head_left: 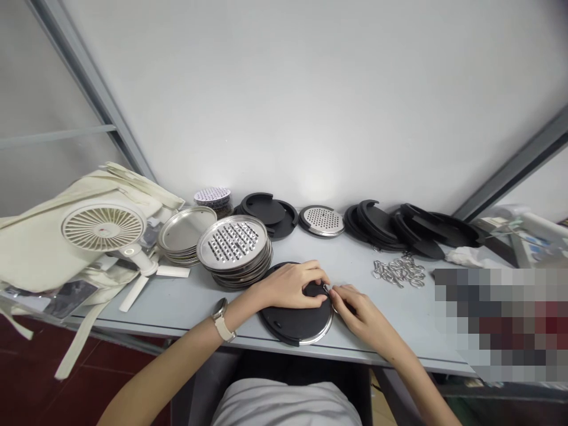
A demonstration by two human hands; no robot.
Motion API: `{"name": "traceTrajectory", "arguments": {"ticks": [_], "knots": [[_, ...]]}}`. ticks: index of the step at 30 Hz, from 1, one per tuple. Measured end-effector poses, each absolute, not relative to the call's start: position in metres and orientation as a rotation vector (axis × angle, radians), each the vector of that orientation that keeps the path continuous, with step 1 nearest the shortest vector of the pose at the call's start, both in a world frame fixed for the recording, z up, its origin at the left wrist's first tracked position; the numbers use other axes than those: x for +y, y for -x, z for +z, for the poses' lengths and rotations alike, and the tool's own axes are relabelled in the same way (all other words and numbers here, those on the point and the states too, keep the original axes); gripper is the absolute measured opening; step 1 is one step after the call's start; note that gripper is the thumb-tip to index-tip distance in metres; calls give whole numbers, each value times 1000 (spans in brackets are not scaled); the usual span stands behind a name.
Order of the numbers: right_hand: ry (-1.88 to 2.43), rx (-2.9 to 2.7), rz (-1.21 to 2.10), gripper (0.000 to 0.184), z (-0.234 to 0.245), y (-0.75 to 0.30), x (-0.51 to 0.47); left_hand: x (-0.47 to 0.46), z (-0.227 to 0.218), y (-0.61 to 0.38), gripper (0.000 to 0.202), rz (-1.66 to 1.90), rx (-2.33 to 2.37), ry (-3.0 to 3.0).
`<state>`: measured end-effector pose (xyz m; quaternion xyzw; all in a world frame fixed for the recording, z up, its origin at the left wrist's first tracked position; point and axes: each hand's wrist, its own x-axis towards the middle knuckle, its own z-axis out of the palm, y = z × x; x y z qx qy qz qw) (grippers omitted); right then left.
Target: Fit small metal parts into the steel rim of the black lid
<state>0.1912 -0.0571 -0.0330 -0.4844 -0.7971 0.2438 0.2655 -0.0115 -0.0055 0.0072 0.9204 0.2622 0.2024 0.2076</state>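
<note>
A round black disc with a shiny metal rim (296, 322) lies flat near the front edge of the grey table (177, 296). My left hand (293, 284), with a watch on the wrist, rests on the disc's far edge, fingers curled and pressing down. My right hand (355, 307) is closed in a pinch at the disc's right edge, holding a small metal ring (327, 289) against it. The two hands almost touch there.
A stack of perforated metal discs (234, 248) and a stack of plain metal plates (185, 234) stand left of the hands. Black discs (399, 225) line the back. A pile of metal rings (399, 272) lies right. A white fan (104, 228) sits on cloth bags at left.
</note>
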Motion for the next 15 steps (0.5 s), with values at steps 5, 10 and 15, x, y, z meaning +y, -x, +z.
{"name": "traceTrajectory", "arguments": {"ticks": [5, 10, 15], "knots": [[1317, -2152, 655, 34, -32, -191, -58, -5, 8, 11, 25, 552, 729, -2553], [1315, -2139, 652, 34, -31, -190, -58, -4, 8, 11, 24, 550, 718, -2522], [1315, -2164, 638, 33, -30, -191, -58, -4, 10, 11, 24, 554, 704, -2490]]}}
